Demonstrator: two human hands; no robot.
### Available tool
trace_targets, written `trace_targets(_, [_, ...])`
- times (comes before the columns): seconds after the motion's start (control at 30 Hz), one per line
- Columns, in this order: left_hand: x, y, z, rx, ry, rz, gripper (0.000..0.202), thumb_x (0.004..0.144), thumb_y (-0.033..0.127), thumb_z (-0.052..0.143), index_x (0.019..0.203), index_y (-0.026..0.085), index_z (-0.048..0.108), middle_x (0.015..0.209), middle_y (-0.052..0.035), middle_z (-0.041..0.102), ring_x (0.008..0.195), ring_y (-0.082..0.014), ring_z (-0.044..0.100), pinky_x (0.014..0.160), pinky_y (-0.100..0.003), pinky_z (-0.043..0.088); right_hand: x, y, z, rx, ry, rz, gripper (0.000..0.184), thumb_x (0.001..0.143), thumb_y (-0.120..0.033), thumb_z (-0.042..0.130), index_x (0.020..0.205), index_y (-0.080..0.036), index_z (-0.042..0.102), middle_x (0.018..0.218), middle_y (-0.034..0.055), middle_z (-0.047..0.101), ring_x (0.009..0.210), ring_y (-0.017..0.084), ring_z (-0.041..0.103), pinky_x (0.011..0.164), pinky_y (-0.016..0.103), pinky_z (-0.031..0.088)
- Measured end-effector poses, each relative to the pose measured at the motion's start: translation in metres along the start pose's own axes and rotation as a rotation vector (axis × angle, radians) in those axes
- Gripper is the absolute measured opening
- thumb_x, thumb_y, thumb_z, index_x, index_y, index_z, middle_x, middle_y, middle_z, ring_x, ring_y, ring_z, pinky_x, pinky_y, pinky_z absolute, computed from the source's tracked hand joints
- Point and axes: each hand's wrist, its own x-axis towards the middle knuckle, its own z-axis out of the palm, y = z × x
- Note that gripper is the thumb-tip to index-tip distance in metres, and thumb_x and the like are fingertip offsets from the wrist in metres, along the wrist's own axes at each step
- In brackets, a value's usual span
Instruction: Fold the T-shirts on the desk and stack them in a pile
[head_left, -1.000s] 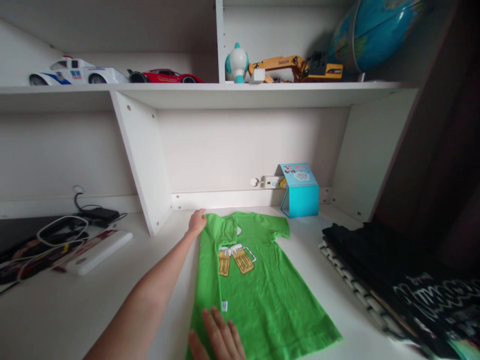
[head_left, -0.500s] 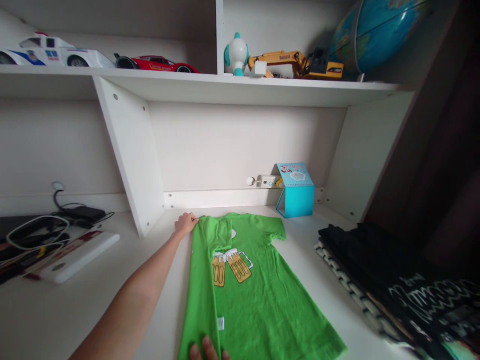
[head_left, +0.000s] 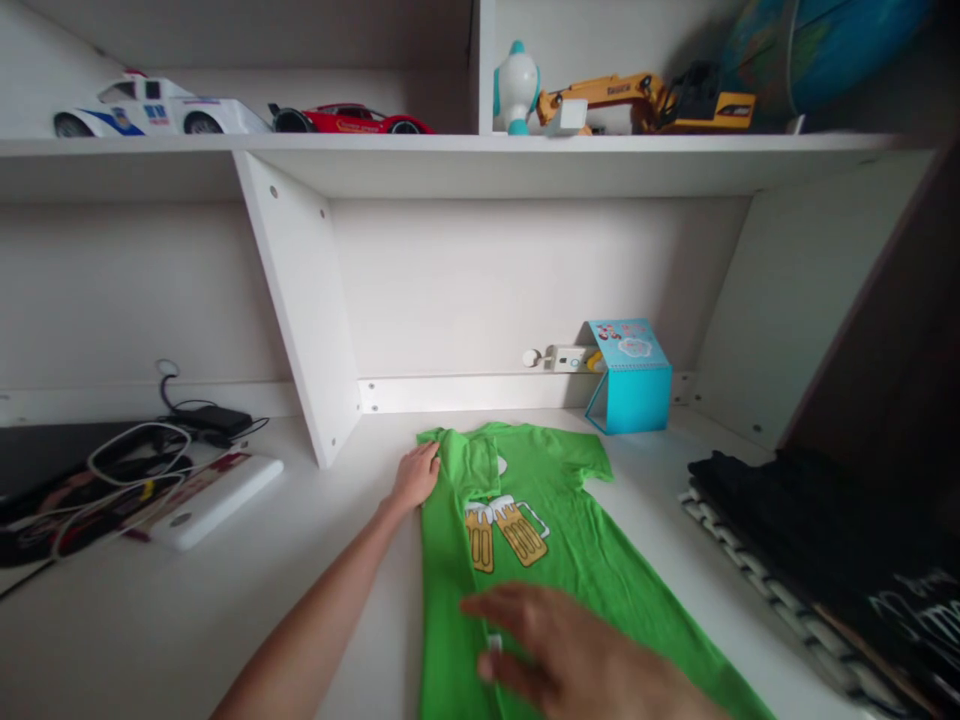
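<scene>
A green T-shirt (head_left: 585, 560) lies on the white desk, printed with two beer mugs. Its left side is folded inward in a long strip, with that sleeve lying over the chest. My left hand (head_left: 418, 475) rests at the folded edge near the shoulder, fingertips lying on the cloth. Over the lower front of the shirt is my right hand (head_left: 562, 650), blurred by motion, thumb and fingers apart and nothing between them. It partly covers a small white side label (head_left: 494, 642). Whether it touches the cloth I cannot tell.
Dark folded clothes (head_left: 810, 530) are stacked at the right. A blue desk calendar (head_left: 637, 400) stands behind the shirt beside a power strip (head_left: 570, 358). Cables (head_left: 142, 455) and a white box (head_left: 217, 500) lie left of an upright panel (head_left: 300, 320). Toys line the shelf (head_left: 585, 145) above.
My left hand has gone from pinching the shoulder corner to lying on the folded edge slightly lower. My right hand has risen into view over the shirt. The view has shifted left.
</scene>
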Motion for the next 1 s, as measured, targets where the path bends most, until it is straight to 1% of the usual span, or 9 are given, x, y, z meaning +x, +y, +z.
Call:
trace_targets(0.03, [-0.001,-0.001,0.001,0.003,-0.014,0.0,0.041,0.088,0.022,0.037,0.127,0.016,0.048,0.134,-0.0096,0.047,0.124,-0.0209,0.041,0.105,-0.035,0.029,0.02,0.015,-0.012,-0.009,-0.145,0.102,0.023,0.085,-0.026,0.057,0.107,-0.031,0.061,0.099,-0.0062,0.068,0.089,0.009,0.063,0.08,0.018,0.047])
trace_targets(0.13, [0.001,-0.003,0.003,0.01,-0.049,-0.007,0.045,0.09,0.024,0.031,0.133,0.014,0.04,0.138,-0.0108,0.042,0.129,-0.0227,0.035,0.105,-0.04,0.027,0.083,0.068,-0.025,-0.073,-0.137,0.359,0.018,0.09,-0.023,0.048,0.094,-0.017,0.065,0.087,0.0023,0.067,0.079,0.014,0.064,0.073,0.025,0.049])
trace_targets(0.23, [0.003,-0.003,0.002,0.021,-0.085,-0.009,0.047,0.091,0.027,0.027,0.136,0.016,0.037,0.141,-0.0097,0.038,0.131,-0.0237,0.03,0.105,-0.042,0.026,0.13,0.115,-0.006,-0.11,-0.083,0.59,0.024,0.09,-0.032,0.051,0.104,-0.014,0.058,0.1,0.0049,0.062,0.085,0.015,0.061,0.075,0.034,0.051])
trace_targets(0.33, [0.003,-0.002,0.0,0.035,-0.128,-0.028,0.047,0.092,0.029,0.024,0.137,0.02,0.035,0.144,-0.0068,0.032,0.133,-0.0229,0.026,0.106,-0.044,0.024,0.154,0.136,0.022,-0.125,-0.024,0.743,0.028,0.089,-0.034,0.052,0.109,-0.015,0.055,0.108,0.006,0.058,0.09,0.017,0.059,0.077,0.037,0.05])
trace_targets(0.47, [0.001,0.001,-0.002,0.05,-0.138,-0.044,0.047,0.092,0.029,0.025,0.137,0.02,0.035,0.145,-0.0073,0.031,0.134,-0.0228,0.025,0.107,-0.043,0.023,0.165,0.135,0.044,-0.151,0.069,0.799,0.028,0.089,-0.033,0.052,0.111,-0.016,0.054,0.113,0.0067,0.055,0.096,0.018,0.056,0.081,0.039,0.049])
trace_targets(0.63, [0.0,0.006,-0.005,0.049,-0.133,-0.093,0.047,0.092,0.03,0.025,0.136,0.022,0.036,0.145,-0.0069,0.031,0.134,-0.0219,0.025,0.107,-0.044,0.021,0.168,0.135,0.045,-0.177,0.123,0.81,0.032,0.09,-0.035,0.05,0.116,-0.016,0.051,0.107,0.0061,0.057,0.088,0.016,0.059,0.076,0.036,0.051])
trace_targets(0.8, [-0.001,0.008,-0.005,0.063,-0.134,-0.129,0.047,0.092,0.033,0.024,0.136,0.022,0.037,0.146,-0.0078,0.029,0.134,-0.0224,0.024,0.107,-0.046,0.019,0.164,0.135,0.048,-0.223,0.087,0.818,0.031,0.09,-0.034,0.051,0.115,-0.015,0.052,0.106,0.0058,0.058,0.087,0.016,0.059,0.075,0.036,0.051])
trace_targets(0.9, [-0.001,0.007,-0.005,0.065,-0.145,-0.119,0.051,0.091,0.041,0.024,0.137,0.022,0.035,0.146,-0.0091,0.028,0.135,-0.0241,0.022,0.107,-0.046,0.018,0.159,0.14,0.042,-0.251,0.096,0.821,0.03,0.09,-0.034,0.051,0.113,-0.016,0.053,0.107,0.0058,0.058,0.089,0.016,0.059,0.077,0.037,0.05])
trace_targets(1.0, [-0.001,0.006,-0.007,0.046,-0.148,-0.098,0.055,0.088,0.05,0.03,0.138,0.027,0.032,0.146,-0.0085,0.029,0.134,-0.0262,0.022,0.106,-0.047,0.019,0.147,0.158,0.021,-0.302,0.15,0.904,0.031,0.09,-0.034,0.051,0.115,-0.017,0.052,0.112,0.0066,0.055,0.094,0.018,0.057,0.079,0.038,0.05])
